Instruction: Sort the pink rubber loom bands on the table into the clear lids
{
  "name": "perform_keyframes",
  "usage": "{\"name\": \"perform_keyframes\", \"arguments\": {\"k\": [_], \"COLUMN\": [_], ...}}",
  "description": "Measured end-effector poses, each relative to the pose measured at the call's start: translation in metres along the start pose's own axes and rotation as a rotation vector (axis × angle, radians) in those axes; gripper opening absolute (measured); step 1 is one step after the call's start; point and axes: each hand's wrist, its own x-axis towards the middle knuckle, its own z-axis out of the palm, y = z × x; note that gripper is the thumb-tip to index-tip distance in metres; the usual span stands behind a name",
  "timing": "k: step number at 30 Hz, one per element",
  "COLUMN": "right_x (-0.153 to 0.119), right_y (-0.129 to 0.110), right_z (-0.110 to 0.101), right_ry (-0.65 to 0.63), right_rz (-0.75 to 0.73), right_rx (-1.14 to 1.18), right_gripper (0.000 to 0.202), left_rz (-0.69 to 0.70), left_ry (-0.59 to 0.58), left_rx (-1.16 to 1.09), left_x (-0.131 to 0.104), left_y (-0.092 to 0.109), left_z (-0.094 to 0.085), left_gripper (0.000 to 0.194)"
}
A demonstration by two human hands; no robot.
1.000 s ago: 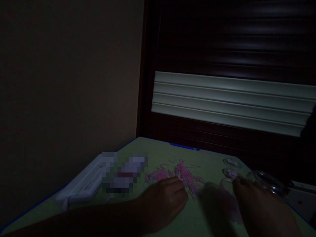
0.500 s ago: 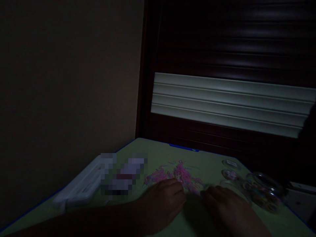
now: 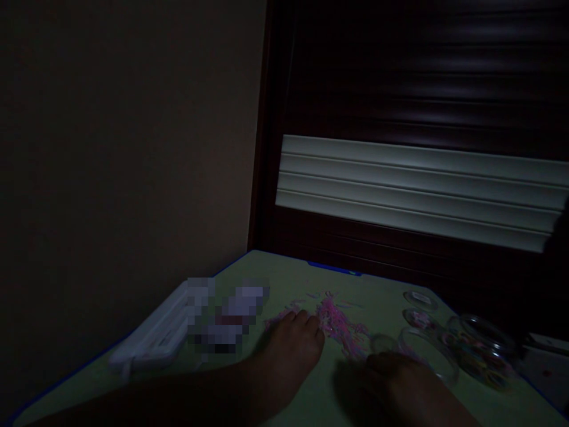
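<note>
Head view: our left hand (image 3: 291, 350), fingers curled, partly covers pink-and-pastel thin loose bands (image 3: 334, 323) heaped on the pale-green, blue-edged table (image 3: 271, 270). Our right hand (image 3: 402, 379) has drawn back slightly, baring more of a round clear dish (image 3: 451, 359); we cannot tell whether either grips anything.

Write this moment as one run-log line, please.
left hand: at pink pieces | right hand: near clear dish | clear jar: at right | grips: unclear

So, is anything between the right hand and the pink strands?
Nothing visible stands between the right hand and the pink strands to its left. A faint clear ring lies just beyond the hand, beside that gap.
</note>
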Motion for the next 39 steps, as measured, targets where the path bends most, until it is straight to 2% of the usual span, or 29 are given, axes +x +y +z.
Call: {"name": "perform_keyframes", "arguments": {"k": [4, 8, 12, 16, 21, 25, 30, 32, 35, 39], "right_x": [0.002, 0.002, 0.000, 0.001, 0.003, 0.004, 0.002, 0.000, -0.002, -0.003], "right_y": [-0.001, 0.000, 0.000, -0.001, -0.004, -0.005, -0.003, -0.002, 0.000, 0.001], "right_z": [-0.001, -0.007, 0.000, 0.005, -0.005, -0.011, -0.003, 0.005, 0.015, 0.017], "right_ry": [-0.020, -0.062, 0.007, 0.085, -0.013, -0.039, -0.054, 0.014, 0.097, 0.158], "right_rz": [-0.001, -0.007, -0.043, -0.034, -0.037, -0.033, -0.053, -0.029, -0.019, -0.022], "right_rx": [-0.031, -0.023, -0.028, -0.039, -0.030, -0.042, -0.032, -0.036, -0.014, 0.013], "right_gripper": [0.017, 0.017, 0.015, 0.017, 0.016, 0.016, 0.022, 0.016, 0.016, 0.019], "left_rz": [-0.060, -0.104, -0.113, -0.084, -0.053, -0.061, -0.057, -0.052, -0.052, 0.008], "left_ry": [-0.010, -0.072, -0.109, -0.091, -0.087, -0.044, 0.007, 0.002, -0.025, -0.047], "left_rx": [0.010, 0.016, 0.000, 0.001, 0.007, -0.014, -0.044, -0.043, -0.037, -0.019], "left_x": [0.001, 0.001, 0.002, 0.002, 0.003, 0.000, -0.005, -0.006, -0.005, -0.001], "left_y": [0.002, 0.001, 0.000, -0.001, -0.002, -0.003, -0.003, -0.002, -0.003, -0.005], "left_z": [0.000, 0.000, -0.001, 0.000, 0.003, 0.003, -0.003, -0.005, -0.006, 0.000], "left_gripper": [0.019, 0.024, 0.022, 0.020, 0.017, 0.020, 0.025, 0.026, 0.025, 0.017]}}
